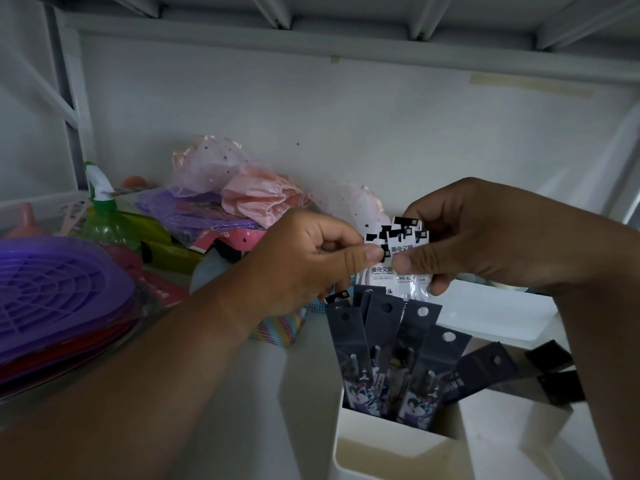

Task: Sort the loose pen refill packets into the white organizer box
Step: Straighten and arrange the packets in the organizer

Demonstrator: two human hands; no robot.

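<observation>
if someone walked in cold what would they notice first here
First, the two hands meeting mid-frame: the left hand and the right hand both pinch a fanned bundle of white refill packets. Just below, dark packets stand upright in a compartment of the white organizer box. At far left, a stack of purple grid lids catches the eye, with a green spray bottle behind it.

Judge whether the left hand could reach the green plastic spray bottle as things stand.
Probably not yet: the left hand is pinching the white refill packets. Once freed, the way to the green plastic spray bottle looks open.
</observation>
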